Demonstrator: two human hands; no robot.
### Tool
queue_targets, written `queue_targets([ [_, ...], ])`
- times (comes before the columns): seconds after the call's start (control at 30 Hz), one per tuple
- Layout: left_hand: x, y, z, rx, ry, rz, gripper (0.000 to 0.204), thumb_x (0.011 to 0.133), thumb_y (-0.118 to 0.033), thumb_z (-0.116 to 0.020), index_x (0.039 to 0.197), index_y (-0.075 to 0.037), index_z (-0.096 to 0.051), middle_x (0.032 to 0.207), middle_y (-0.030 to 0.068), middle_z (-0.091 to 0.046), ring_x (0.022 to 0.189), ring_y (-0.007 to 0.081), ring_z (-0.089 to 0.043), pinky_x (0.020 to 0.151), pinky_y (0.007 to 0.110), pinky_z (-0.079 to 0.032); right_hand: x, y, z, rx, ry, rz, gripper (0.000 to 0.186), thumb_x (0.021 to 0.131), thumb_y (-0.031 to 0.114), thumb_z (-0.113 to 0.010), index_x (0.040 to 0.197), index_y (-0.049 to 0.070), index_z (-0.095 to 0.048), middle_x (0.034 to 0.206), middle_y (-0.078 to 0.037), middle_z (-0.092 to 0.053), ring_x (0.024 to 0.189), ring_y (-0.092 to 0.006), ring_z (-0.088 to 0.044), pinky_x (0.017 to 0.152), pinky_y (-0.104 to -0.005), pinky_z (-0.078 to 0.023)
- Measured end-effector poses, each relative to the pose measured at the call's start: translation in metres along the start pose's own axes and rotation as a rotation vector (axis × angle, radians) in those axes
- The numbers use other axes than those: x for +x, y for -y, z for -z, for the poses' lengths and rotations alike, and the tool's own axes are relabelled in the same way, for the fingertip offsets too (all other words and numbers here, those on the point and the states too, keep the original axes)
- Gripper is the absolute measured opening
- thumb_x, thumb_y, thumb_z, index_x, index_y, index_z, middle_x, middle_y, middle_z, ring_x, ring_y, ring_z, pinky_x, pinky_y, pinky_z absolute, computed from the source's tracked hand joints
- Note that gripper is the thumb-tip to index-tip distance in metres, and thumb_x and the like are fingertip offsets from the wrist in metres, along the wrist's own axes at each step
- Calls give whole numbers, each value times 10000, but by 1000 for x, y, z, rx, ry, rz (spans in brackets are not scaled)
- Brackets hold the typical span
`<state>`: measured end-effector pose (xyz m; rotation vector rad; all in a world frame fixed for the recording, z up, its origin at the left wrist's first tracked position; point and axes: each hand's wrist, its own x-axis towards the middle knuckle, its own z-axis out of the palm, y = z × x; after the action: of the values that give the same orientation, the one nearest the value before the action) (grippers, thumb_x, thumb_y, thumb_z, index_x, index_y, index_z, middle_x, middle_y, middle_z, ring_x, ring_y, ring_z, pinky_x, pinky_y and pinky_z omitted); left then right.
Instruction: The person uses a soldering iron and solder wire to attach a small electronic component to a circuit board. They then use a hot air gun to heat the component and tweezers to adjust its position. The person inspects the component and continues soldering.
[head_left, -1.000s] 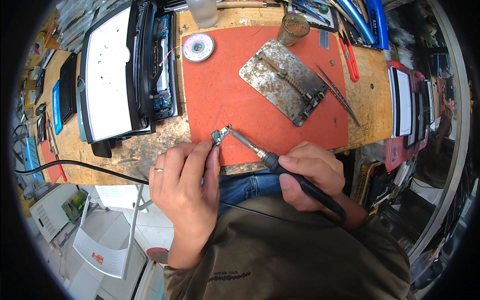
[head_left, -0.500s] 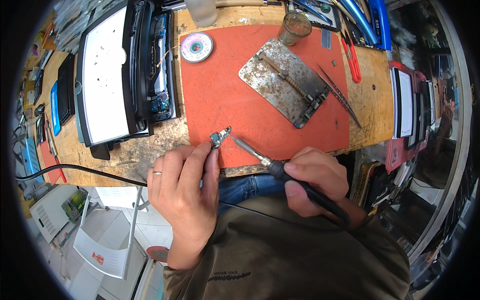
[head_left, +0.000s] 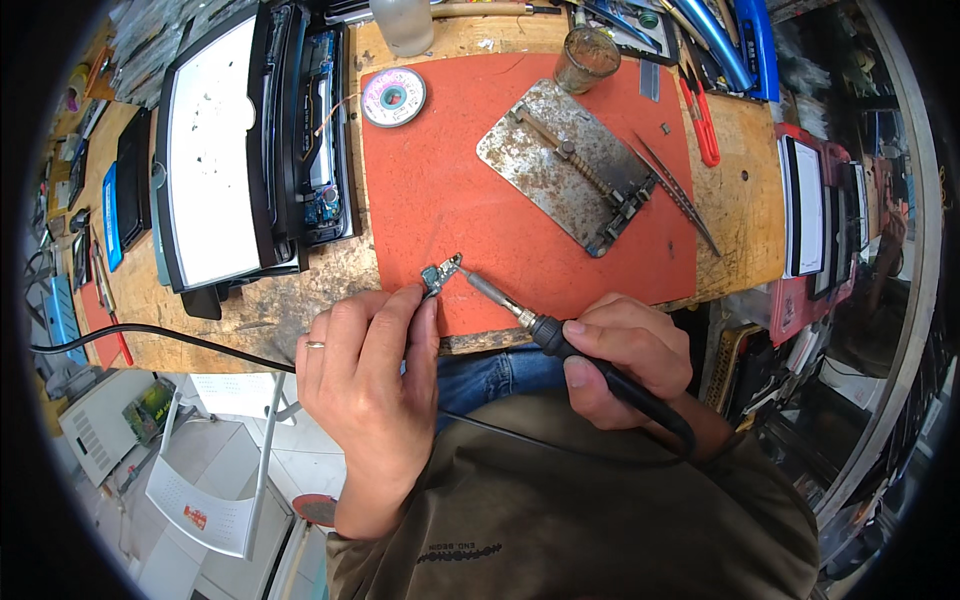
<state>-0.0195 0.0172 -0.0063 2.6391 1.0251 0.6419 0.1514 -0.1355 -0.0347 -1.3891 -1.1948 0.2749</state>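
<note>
Between the thumb and fingers of my left hand [head_left: 365, 350] is a small circuit board [head_left: 440, 274], held over the near edge of the red mat [head_left: 450, 190]. My right hand [head_left: 630, 360] is closed around the black grip of a soldering iron [head_left: 505, 305]. The iron's metal tip points left and lies at the board's right end; whether it touches cannot be made out. From the iron's handle a black cord loops under my right hand and runs leftward across my lap.
A metal board holder [head_left: 565, 165] lies on the mat, with tweezers [head_left: 675, 190] beside it. Behind stand a solder wick spool [head_left: 394, 97] and a dirty glass cup [head_left: 587, 60]. An opened device [head_left: 320, 140] and a white panel [head_left: 210, 150] fill the left. Red-handled pliers [head_left: 704, 125] lie right.
Both hands stay almost in place, the board still in the left. My right hand and the iron have shifted very slightly.
</note>
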Motion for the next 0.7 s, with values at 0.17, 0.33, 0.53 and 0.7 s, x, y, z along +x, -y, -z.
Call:
queue_targets([
  [0.17, 0, 0, 0, -3, -5, -12, 218, 833, -111, -914, 1032, -97, -828, 916, 29, -714, 828, 234, -666, 735, 393, -469, -2, 0, 1, -25, 4, 12, 247, 832, -6, -803, 1058, -90, -753, 818, -170, -714, 613, -285, -691, 570, -372, -567],
  [0.33, 0, 1, 0, 0, -7, -13, 216, 834, -114, -914, 1030, -98, -826, 913, 26, -714, 826, 233, -664, 735, 393, -466, -3, 0, 2, 1, -12, 12, 256, 847, -1, -806, 1082, -85, -752, 832, -173, -720, 623, -286, -698, 579, -375, -575],
  [0.53, 0, 1, -1, 4, -9, -19, 221, 834, -122, -915, 1034, -101, -823, 917, 23, -718, 825, 232, -664, 736, 396, -465, 0, 1, 3, 7, 30, 28, 275, 823, -15, -820, 1085, -67, -755, 850, -174, -730, 636, -279, -700, 583, -370, -579],
  [0.7, -1, 1, -1, -2, -15, -7, 216, 838, -125, -910, 1035, -103, -823, 920, 23, -719, 827, 230, -665, 735, 395, -464, 2, -1, -2, 3, 52, 50, 301, 787, -36, -819, 1083, -41, -763, 848, -153, -732, 635, -266, -693, 581, -362, -576],
])
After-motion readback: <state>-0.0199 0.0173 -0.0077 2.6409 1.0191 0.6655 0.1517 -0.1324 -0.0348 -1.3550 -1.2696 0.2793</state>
